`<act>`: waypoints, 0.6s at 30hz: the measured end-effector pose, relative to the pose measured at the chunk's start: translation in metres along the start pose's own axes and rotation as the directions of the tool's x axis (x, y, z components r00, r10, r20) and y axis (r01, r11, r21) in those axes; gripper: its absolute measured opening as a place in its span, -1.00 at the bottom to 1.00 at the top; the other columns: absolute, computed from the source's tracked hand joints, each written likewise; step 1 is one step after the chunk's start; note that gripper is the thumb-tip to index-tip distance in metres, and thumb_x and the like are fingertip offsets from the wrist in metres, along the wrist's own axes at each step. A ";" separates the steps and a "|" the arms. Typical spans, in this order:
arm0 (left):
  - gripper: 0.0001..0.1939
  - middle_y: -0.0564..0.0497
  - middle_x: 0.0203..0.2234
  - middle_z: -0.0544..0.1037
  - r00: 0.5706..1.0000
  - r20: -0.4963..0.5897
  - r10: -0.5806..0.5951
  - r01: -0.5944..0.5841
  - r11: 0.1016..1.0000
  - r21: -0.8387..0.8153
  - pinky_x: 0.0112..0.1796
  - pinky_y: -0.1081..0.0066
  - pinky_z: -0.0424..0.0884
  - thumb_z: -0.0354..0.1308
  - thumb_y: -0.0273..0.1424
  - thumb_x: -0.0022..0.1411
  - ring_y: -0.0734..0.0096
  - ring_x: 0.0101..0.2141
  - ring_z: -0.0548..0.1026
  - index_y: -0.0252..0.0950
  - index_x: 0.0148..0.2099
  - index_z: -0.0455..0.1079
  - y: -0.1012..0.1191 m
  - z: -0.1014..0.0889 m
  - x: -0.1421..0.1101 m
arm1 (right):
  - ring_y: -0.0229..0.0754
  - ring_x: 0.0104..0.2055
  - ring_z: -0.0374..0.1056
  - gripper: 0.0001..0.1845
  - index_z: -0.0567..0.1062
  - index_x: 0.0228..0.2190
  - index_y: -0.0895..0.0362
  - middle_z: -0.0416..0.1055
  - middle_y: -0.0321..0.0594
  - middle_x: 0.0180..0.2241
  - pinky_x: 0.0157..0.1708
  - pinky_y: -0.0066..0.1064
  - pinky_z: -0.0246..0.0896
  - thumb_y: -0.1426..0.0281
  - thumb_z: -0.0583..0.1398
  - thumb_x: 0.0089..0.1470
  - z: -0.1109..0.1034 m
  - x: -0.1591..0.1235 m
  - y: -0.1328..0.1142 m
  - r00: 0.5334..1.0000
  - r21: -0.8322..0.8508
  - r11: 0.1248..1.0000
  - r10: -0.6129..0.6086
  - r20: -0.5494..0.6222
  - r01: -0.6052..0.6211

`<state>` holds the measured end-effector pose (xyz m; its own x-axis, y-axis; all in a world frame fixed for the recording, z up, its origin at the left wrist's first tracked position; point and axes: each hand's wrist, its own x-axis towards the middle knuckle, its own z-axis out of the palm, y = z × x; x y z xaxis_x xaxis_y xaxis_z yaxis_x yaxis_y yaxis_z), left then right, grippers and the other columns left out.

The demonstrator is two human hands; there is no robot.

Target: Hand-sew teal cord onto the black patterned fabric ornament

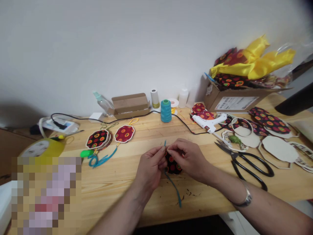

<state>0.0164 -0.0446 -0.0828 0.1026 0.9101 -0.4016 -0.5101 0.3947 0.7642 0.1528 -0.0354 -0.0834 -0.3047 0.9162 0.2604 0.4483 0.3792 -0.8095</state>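
A dark fabric ornament (174, 164) with red and orange round patterns is between my two hands, above the table. My left hand (154, 163) is closed on its left side, thumb and finger pinching near its top edge. From the right, my right hand (187, 158) pinches at the same upper edge and covers part of the fabric. A short blue cord end (165, 142) sticks up above my fingertips. From the ornament's lower side a longer blue cord (174, 186) trails down onto the wood. The fingertips hide where cord and fabric meet.
Scissors (241, 160) and a white glue gun (209, 122) lie on the right among wooden frames. Behind stands a blue thread spool (166, 111). Patterned ornaments (124, 133) with cords lie left, beside yellow tape (55, 148). A cardboard box (212, 98) holds fabric.
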 end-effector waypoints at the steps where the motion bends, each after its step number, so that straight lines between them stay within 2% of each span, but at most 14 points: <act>1: -0.79 0.20 -0.74 0.12 1.000 0.004 0.000 0.000 1.000 0.001 -0.65 0.59 -0.10 0.31 -0.38 -0.12 0.73 -0.68 -0.03 -0.46 -0.47 0.45 0.000 0.000 0.000 | -0.30 -0.39 0.27 -0.86 0.46 -0.44 0.15 0.37 -0.26 -0.46 -0.37 -0.48 0.15 0.51 0.10 0.04 0.000 0.000 0.000 1.000 -0.010 1.000 -0.009 0.007 0.009; 18: -0.79 0.20 -0.72 0.09 1.000 0.027 -0.008 0.007 1.000 0.012 -0.64 0.58 -0.11 0.29 -0.37 -0.06 0.72 -0.66 -0.03 -0.48 -0.45 0.45 -0.001 0.000 0.000 | -0.28 -0.36 0.26 -0.85 0.45 -0.44 0.17 0.34 -0.24 -0.45 -0.34 -0.47 0.14 0.50 0.08 0.06 0.001 -0.002 0.003 0.999 -0.134 0.990 -0.043 0.027 0.047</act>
<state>0.0173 -0.0451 -0.0837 0.1292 0.9100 -0.3940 -0.4987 0.4031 0.7673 0.1535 -0.0361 -0.0867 -0.3466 0.8950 0.2808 0.5425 0.4355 -0.7184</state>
